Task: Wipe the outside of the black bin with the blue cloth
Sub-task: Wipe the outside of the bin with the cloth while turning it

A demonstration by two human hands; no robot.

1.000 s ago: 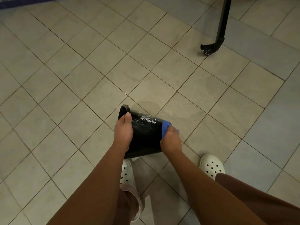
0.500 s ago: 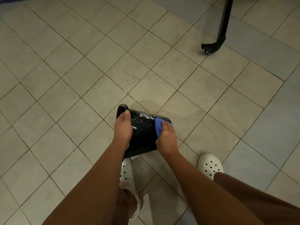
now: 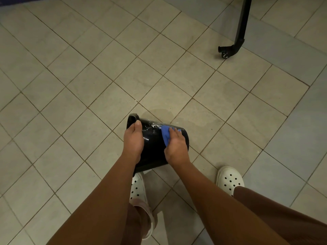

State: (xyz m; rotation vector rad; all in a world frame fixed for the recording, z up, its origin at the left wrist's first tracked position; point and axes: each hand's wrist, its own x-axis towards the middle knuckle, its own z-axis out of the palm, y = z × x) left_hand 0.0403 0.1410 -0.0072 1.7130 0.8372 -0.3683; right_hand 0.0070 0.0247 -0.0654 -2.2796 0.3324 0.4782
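Note:
The black bin (image 3: 153, 149) is held tilted on its side above the tiled floor, its rim toward the left and its base toward the right. White smears show on its upper side. My left hand (image 3: 133, 138) grips the bin near the rim, the thumb lying over the top. My right hand (image 3: 176, 145) presses the blue cloth (image 3: 166, 134) against the bin's outer wall near the base. The cloth is bunched under my fingers, and only its upper left part shows.
My two feet in white perforated clogs (image 3: 230, 180) stand on the beige tiled floor (image 3: 88, 85) below the bin. A black metal leg with a small caster (image 3: 225, 53) stands at the upper right. A damp patch lies on the tile behind the bin.
My right hand with the blue cloth has slid leftward along the bin's wall, from the base end toward the middle. The left hand keeps its hold near the rim.

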